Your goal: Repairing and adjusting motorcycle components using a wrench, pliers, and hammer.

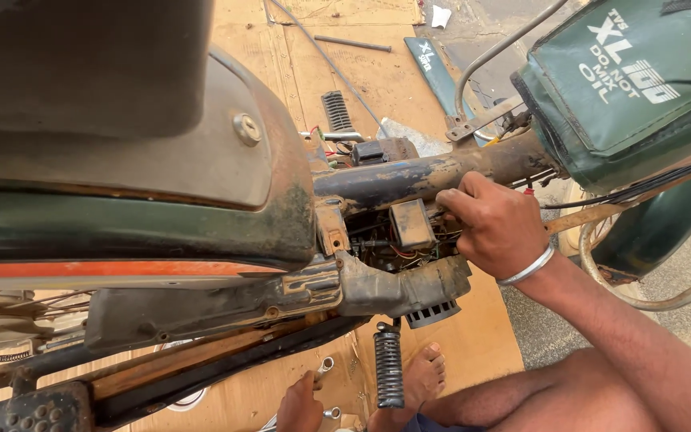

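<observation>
Rust-brown engine wiring meets my right hand, fingers curled shut; my left hand grips a silver tool; green vinyl bag top right.

A green cover and 1 metal rod lie on cardboard.

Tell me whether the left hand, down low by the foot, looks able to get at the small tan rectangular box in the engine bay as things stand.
Probably not directly: the left hand sits below the frame, and the grimy engine casing lies between it and the small tan rectangular box.

right hand | fingers in moped frame | left hand low
</observation>
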